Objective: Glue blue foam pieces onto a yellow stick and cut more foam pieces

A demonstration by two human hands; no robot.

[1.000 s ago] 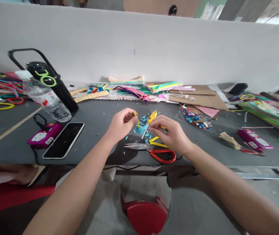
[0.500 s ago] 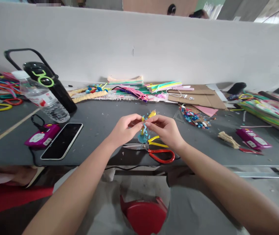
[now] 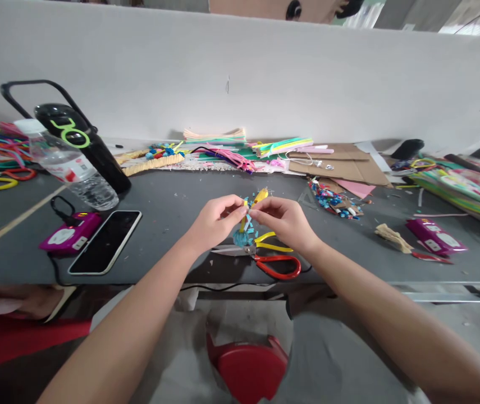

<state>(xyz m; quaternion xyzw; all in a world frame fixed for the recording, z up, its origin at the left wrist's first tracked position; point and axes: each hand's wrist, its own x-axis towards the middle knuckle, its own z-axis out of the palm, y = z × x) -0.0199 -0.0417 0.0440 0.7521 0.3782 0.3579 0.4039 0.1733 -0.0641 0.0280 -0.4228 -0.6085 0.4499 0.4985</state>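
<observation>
My left hand [image 3: 219, 220] is closed in a pinch on a small craft piece with a yellow stem and a blue ruffled end [image 3: 241, 238], which hangs downward. My right hand [image 3: 285, 221] is pinched too, its fingertips meeting the left ones at the stem; what lies between them is too small to make out. A narrow pale strip [image 3: 247, 222] shows just below the fingertips. Under the hands lie open scissors [image 3: 278, 266] with one red and one yellow handle, blades pointing left. Blue scraps and a yellow piece [image 3: 261, 195] are right behind the fingers.
On the left stand a water bottle [image 3: 73, 171] and a black flask [image 3: 104, 163], near a phone [image 3: 105, 242] and a purple power box [image 3: 71, 233]. Pipe cleaners [image 3: 284, 147] and cardboard [image 3: 341, 164] line the partition. Another purple box [image 3: 436, 235] lies right, near colourful scraps [image 3: 336, 202].
The blue end of the craft piece has swung slightly left, and the pale strip shows more clearly. Both hands stay pinched together in nearly the same place; the view has shifted slightly.
</observation>
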